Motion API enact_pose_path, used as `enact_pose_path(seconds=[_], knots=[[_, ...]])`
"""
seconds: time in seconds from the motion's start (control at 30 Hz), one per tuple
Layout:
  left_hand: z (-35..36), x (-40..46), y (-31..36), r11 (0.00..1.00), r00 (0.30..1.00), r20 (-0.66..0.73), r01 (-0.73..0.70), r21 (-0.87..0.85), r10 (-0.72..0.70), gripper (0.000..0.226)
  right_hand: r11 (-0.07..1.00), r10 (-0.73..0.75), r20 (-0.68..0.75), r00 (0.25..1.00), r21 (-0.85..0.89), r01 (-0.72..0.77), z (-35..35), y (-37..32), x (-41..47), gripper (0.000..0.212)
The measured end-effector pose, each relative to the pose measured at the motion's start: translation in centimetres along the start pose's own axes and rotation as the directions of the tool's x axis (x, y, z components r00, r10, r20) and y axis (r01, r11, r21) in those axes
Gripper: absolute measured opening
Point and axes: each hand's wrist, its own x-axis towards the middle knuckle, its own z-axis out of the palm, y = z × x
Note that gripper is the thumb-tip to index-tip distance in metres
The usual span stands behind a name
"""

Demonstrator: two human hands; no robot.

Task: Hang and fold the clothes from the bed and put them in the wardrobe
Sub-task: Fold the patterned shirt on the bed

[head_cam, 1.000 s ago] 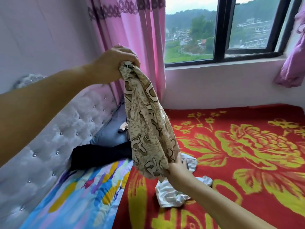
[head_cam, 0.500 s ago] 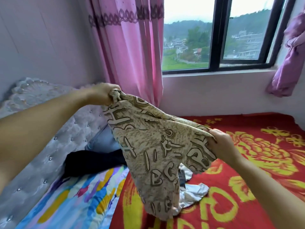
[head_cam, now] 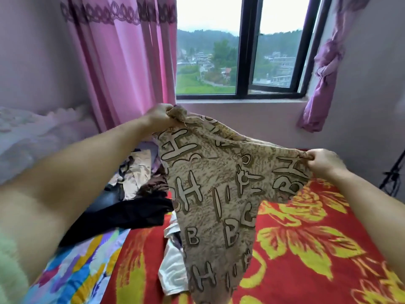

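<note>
A: Head view, entry one. What is held?

B: A beige-and-brown garment of thin cloth printed with large outlined letters, stretched in the air over the bed. The left hand grips one bunched corner, up near the window sill; its fingers are curled round the cloth. The right hand pinches the opposite edge, fingers pressed together on the fabric, lower and nearer the camera.

A: How does the cloth hang?

B: Spread between the two hands, the top edge sagging, the lower part tapering down toward the near edge of the frame. It hides part of what lies under it.

A: Surface beneath?

B: A bed with a red blanket bearing big yellow flowers. On its left side lies a sheet of many bright colours.

A: Other clothes?

B: A heap on the bed below the left forearm: a black garment on top toward the near side, a pale tan piece farther back, blue denim between them. A white satin piece lies crumpled on the red blanket, partly covered by the held garment.

A: Surroundings?

B: Pink curtain left of a dark-framed window; a knotted purple curtain on the right. A tufted pale headboard at far left, blurred.
</note>
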Motion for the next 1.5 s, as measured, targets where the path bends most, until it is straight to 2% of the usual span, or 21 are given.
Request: enact_pose_path(seconds=[0.1,0.2,0.27,0.33,0.37,0.43,0.53,0.63,0.7,0.8,0.87,0.93,1.03,1.1,1.13,1.23,1.3,1.33,1.37,1.43,1.5], knots=[[1.1,0.3,6.4,0.997,0.974,-0.221,-0.064,-0.052,0.052,0.023,0.981,0.079,-0.164,0.983,0.19,-0.047,-1.6,0.7,3.3,0.014],[2.2,0.9,10.1,0.994,0.898,-0.43,-0.111,-0.016,0.094,0.024,0.861,0.196,-0.134,0.971,0.497,-0.105,-2.7,3.8,7.7,0.016],[2.7,-0.6,11.9,0.978,0.825,-0.531,-0.204,0.037,0.192,0.023,0.795,0.26,-0.143,0.955,0.593,-0.127,-3.3,5.1,8.7,0.019],[3.6,-2.6,12.5,0.943,0.767,-0.558,-0.321,0.092,0.316,0.021,0.74,0.295,-0.146,0.944,0.661,-0.129,-3.9,4.5,7.0,0.03],[4.4,-3.8,12.3,0.927,0.755,-0.548,-0.357,0.114,0.359,0.022,0.746,0.315,-0.17,0.934,0.652,-0.133,-3.4,5.4,6.9,0.031],[6.2,-6.8,11.5,0.898,0.746,-0.512,-0.418,0.137,0.426,0.027,0.721,0.335,-0.198,0.921,0.683,-0.115,-1.7,7.3,5.9,0.022],[10.7,-11.0,8.3,0.832,0.745,-0.377,-0.527,0.172,0.55,0.032,0.705,0.388,-0.131,0.912,0.68,-0.202,2.4,11.7,4.8,0.021],[17.0,-16.3,3.1,0.797,0.785,-0.145,-0.582,0.163,0.602,0.032,0.714,0.46,-0.013,0.888,0.6,-0.361,8.1,16.8,1.5,0.021],[21.5,-21.3,-0.5,0.767,0.774,0.03,-0.631,0.12,0.632,0.032,0.743,0.495,0.051,0.867,0.494,-0.452,12.3,19.6,-2.4,0.019],[28.3,-30.3,-5.3,0.713,0.703,0.304,-0.694,0.098,0.643,0.033,0.748,0.513,0.128,0.849,0.42,-0.514,18.6,23.5,-9.8,0.025],[32.2,-36.0,-7.8,0.702,0.655,0.434,-0.709,0.069,0.619,0.032,0.723,0.526,0.194,0.828,0.411,-0.555,22.0,25.3,-14.3,0.026],[35.3,-40.9,-9.7,0.691,0.614,0.519,-0.721,0.06,0.595,0.032,0.701,0.554,0.243,0.797,0.38,-0.603,25.2,26.9,-17.9,0.029],[39.1,-47.9,-11.5,0.733,0.568,0.657,-0.679,0.035,0.495,0.052,0.708,0.575,0.285,0.767,0.297,-0.641,29.5,29.1,-22.9,0.031],[41.2,-51.2,-12.0,0.774,0.546,0.716,-0.634,0.014,0.434,0.057,0.756,0.547,0.263,0.795,0.254,-0.603,30.5,29.1,-24.5,0.032],[42.3,-52.6,-12.1,0.802,0.531,0.749,-0.598,-0.001,0.397,0.061,0.8,0.49,0.257,0.833,0.247,-0.547,30.7,28.4,-24.7,0.033],[44.9,-54.8,-12.0,0.842,0.496,0.798,-0.539,-0.026,0.342,0.058,0.932,0.229,0.178,0.957,0.242,-0.268,31.8,23.5,-23.1,0.033],[46.3,-55.3,-11.7,0.84,0.477,0.817,-0.543,-0.015,0.323,0.047,0.952,0.06,0.182,0.981,0.286,-0.111,33.7,19.3,-22.2,0.032],[46.7,-55.4,-11.6,0.837,0.469,0.827,-0.547,-0.003,0.31,0.043,0.94,-0.024,0.25,0.968,0.336,-0.063,34.8,17.4,-22.3,0.032],[47.2,-55.3,-11.6,0.847,0.459,0.842,-0.532,0.005,0.283,0.039,0.921,-0.119,0.371,0.921,0.387,-0.036,36.2,15.4,-22.6,0.037],[47.7,-54.8,-11.4,0.882,0.436,0.871,-0.471,0.008,0.225,0.032,0.926,-0.276,0.637,0.72,0.376,0.022,39.2,13.3,-23.8,0.061],[47.9,-54.0,-11.1,0.916,0.419,0.887,-0.4,-0.013,0.196,0.03,0.939,-0.278,0.836,0.473,0.133,0.316,41.9,14.1,-24.8,0.066]])
